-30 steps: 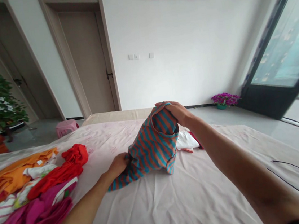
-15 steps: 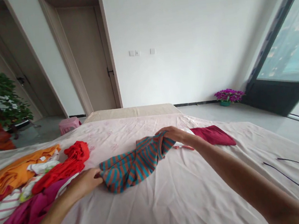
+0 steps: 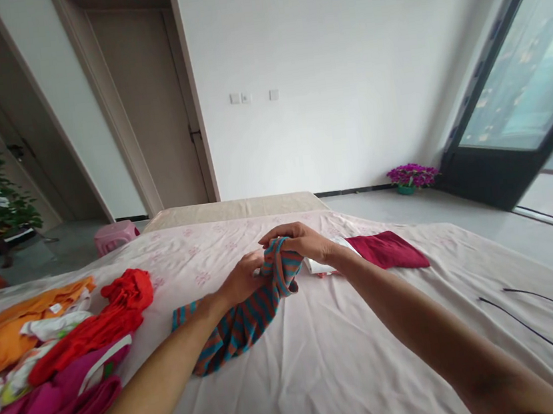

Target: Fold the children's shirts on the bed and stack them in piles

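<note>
A striped garment in teal and brown (image 3: pixel 250 321) lies bunched over the middle of the bed, its right end lifted. My right hand (image 3: pixel 305 240) grips that raised end from above, fingers bent over the cloth. Close beside it, my left hand (image 3: pixel 245 278) pinches the same garment, and my left forearm covers part of the striped fabric. Just beyond my right wrist are a folded white cloth (image 3: pixel 321 266) and a folded dark red cloth (image 3: pixel 387 251).
On the left lies a heap of clothes: an orange garment (image 3: pixel 23 322), a red garment (image 3: pixel 90 330) and a magenta garment (image 3: pixel 64 408). Two thin dark cords (image 3: pixel 538 329) rest on the pale sheet (image 3: pixel 355 358) at right. Past the bed stand a pink stool (image 3: pixel 116 237) and purple flowers (image 3: pixel 412 175).
My left hand has moved from the garment's left end to its right end, next to my right hand. The right end is now more bunched. The view has shifted slightly right.
</note>
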The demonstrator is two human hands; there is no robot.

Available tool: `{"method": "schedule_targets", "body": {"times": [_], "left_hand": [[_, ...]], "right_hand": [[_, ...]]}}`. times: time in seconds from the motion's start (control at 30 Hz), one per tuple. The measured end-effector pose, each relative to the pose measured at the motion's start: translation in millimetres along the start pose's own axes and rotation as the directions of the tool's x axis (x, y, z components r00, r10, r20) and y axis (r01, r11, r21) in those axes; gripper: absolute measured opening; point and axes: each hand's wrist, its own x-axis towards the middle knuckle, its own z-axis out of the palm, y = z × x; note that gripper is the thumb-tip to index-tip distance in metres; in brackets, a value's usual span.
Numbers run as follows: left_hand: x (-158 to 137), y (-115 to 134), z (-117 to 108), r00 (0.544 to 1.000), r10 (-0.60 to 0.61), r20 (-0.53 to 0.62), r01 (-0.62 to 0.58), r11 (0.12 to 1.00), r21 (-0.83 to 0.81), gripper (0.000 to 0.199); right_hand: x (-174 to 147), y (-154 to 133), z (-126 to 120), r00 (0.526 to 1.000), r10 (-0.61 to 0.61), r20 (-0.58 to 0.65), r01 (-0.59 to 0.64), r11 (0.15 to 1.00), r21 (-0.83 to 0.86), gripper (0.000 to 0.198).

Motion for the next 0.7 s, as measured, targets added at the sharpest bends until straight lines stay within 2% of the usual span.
{"method": "schedule_targets", "body": {"times": [0.07,0.13,0.23,0.33,0.4,0.47,0.57,0.7], "left_hand": [[0.9,2.6,-13.4,0.997,0.040,-0.069,-0.039,0.999,0.012,0.024],[-1.1,7.2,-34.3,0.991,-0.008,-0.131,0.018,0.997,0.071,0.021],[-5.7,19.9,-67.6,0.994,-0.070,-0.089,0.077,0.994,0.074,0.018],[-9.8,34.7,-92.7,0.990,-0.124,-0.069,0.105,0.967,-0.231,0.020],[-11.7,41.7,-103.6,0.977,-0.195,-0.081,0.135,0.875,-0.466,0.027],[-12.8,45.1,-111.0,0.954,-0.288,-0.084,0.179,0.771,-0.611,0.027],[-13.7,45.3,-118.4,0.902,-0.416,-0.114,0.219,0.668,-0.711,0.019],[-16.2,41.6,-126.2,0.850,-0.499,-0.171,0.198,0.602,-0.773,0.024]], "right_hand": [[0.5,3.4,-9.7,0.996,0.011,-0.093,-0.021,0.994,-0.105,0.025],[0.1,7.9,-20.2,0.983,0.043,-0.176,-0.080,0.975,-0.209,0.021],[-0.7,12.0,-32.1,0.977,0.126,-0.173,-0.162,0.963,-0.215,0.022],[-0.3,15.7,-37.3,0.985,0.171,0.004,-0.170,0.983,-0.067,0.025],[1.2,22.8,-36.9,0.980,0.156,0.127,-0.155,0.988,-0.017,0.036],[3.7,35.6,-33.7,0.973,0.151,0.174,-0.150,0.988,-0.020,0.041],[8.1,61.5,-25.8,0.984,0.157,0.089,-0.159,0.987,0.023,0.031],[11.2,88.4,-16.9,0.976,0.206,-0.072,-0.185,0.955,0.231,0.027]]}}
